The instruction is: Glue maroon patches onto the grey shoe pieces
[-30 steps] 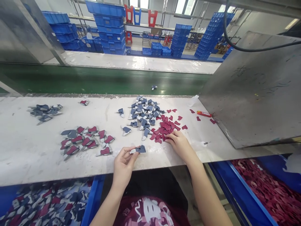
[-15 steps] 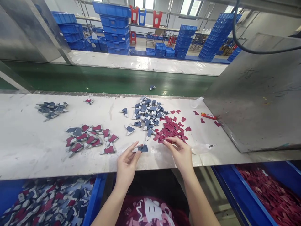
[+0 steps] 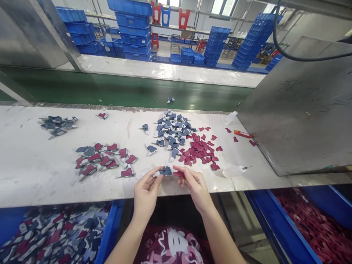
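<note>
My left hand [image 3: 147, 187] pinches a blue-and-white part [image 3: 165, 171] above the front edge of the white table. Just to its right, my right hand [image 3: 194, 183] holds a small maroon piece [image 3: 178, 173] between thumb and fingers; the two items are close together with a narrow gap. Beyond my hands lie a pile of blue-and-white parts [image 3: 173, 128] and, to its right, a pile of maroon pieces [image 3: 200, 148]. On the left is a group of parts with maroon faces [image 3: 106, 160].
Blue bins with parts [image 3: 114, 220] and maroon pieces [image 3: 291, 220] stand below the table edge. A clear bottle [image 3: 233, 171] lies right of my hands, near a metal panel [image 3: 308, 110]. Behind runs a green belt [image 3: 123, 91] with one part on it.
My right hand has moved left from the maroon pile, bringing a maroon piece beside the blue-and-white part. The part on the green belt appears slightly further left.
</note>
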Available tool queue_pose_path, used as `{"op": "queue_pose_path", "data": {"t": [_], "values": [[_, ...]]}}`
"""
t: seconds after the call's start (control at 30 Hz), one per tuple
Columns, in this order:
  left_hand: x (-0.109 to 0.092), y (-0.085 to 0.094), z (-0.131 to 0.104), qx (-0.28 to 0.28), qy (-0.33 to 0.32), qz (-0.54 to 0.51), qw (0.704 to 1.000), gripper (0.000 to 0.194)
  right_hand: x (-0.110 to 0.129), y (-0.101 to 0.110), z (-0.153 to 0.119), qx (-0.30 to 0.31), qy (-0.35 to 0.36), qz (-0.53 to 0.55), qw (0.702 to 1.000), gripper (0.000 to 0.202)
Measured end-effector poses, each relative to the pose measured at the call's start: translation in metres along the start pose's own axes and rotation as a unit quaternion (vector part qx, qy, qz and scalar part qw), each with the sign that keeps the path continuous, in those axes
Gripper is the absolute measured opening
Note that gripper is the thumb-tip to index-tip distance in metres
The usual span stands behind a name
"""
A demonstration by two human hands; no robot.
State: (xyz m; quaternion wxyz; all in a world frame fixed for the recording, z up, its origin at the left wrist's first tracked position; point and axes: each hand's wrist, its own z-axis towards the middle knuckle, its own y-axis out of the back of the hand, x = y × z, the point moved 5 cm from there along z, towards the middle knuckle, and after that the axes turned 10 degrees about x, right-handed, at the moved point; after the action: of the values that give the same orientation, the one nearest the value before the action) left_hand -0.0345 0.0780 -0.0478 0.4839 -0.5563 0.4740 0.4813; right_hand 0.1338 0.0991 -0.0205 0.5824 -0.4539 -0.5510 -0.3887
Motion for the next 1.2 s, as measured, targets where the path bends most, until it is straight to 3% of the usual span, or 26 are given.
{"op": "queue_pose_path", "data": {"t": [0.1, 0.27, 0.6, 0.77, 0.93, 1.03, 1.13, 1.2], "values": [[-0.003, -0.001, -0.002, 0.003, -0.006, 0.016, 1.000, 0.035, 0.001, -0.007, -0.002, -0.025, 0.006, 0.009, 1.000, 0.032], [-0.009, -0.002, -0.008, -0.001, -0.017, 0.065, 0.998, 0.037, -0.008, -0.014, -0.003, -0.105, -0.060, 0.071, 0.990, 0.033], [-0.013, -0.002, -0.010, 0.016, -0.032, 0.095, 0.995, 0.034, -0.005, -0.018, -0.008, -0.100, -0.031, 0.018, 0.994, 0.022], [-0.017, 0.000, -0.009, 0.021, -0.033, 0.080, 0.996, 0.030, 0.008, -0.020, -0.012, -0.120, 0.057, -0.100, 0.986, 0.011], [-0.018, -0.001, -0.009, 0.019, -0.014, 0.023, 0.999, 0.028, 0.020, -0.028, -0.022, -0.148, 0.187, -0.251, 0.938, 0.017], [-0.020, -0.003, -0.011, 0.018, -0.011, 0.019, 1.000, 0.028, 0.022, -0.029, -0.026, -0.160, 0.209, -0.293, 0.919, 0.022], [-0.024, -0.003, -0.013, 0.023, -0.015, 0.033, 0.999, 0.029, 0.018, -0.020, -0.024, -0.161, 0.148, -0.240, 0.946, 0.023], [-0.026, -0.004, -0.013, 0.033, -0.020, 0.045, 0.998, 0.030, 0.013, -0.016, -0.019, -0.112, 0.084, -0.166, 0.976, 0.026]]}}
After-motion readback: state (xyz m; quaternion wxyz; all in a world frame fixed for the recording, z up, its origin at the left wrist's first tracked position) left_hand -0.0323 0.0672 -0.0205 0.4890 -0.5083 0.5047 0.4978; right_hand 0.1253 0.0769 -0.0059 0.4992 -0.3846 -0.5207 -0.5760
